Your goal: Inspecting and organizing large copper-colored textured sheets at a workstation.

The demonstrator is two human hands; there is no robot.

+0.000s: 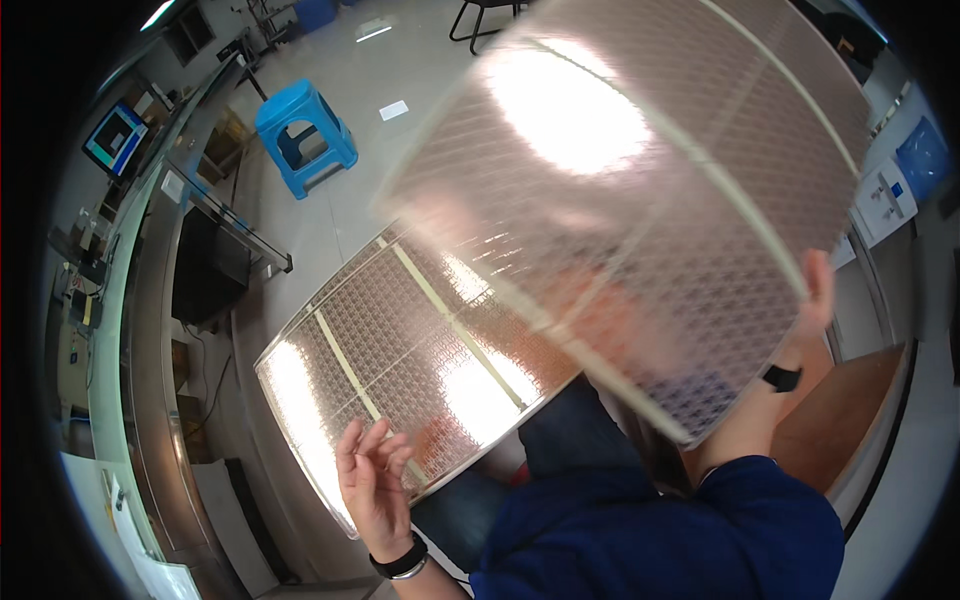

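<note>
A large, thin, shiny panel [400,340] with a repeating small pattern and pale strips lies across my lap, its near edge over my dark trousers. Over its right part a second see-through panel [720,250] of the same kind is raised and tilted, blurred along its left edge and bright with glare. My right hand [817,295] holds that raised panel at its right edge; most of the fingers are behind it or smeared. My left hand [375,480] hovers at the lower left edge of the lap panel, palm up with fingers apart and loosely bent, holding nothing.
A blue plastic stool [305,135] stands on the floor ahead on the left. Along the left runs a long bench [135,370] with a monitor [115,140] at its far end. A brown board [840,410] is at my right, and a black-legged chair [480,20] stands far ahead.
</note>
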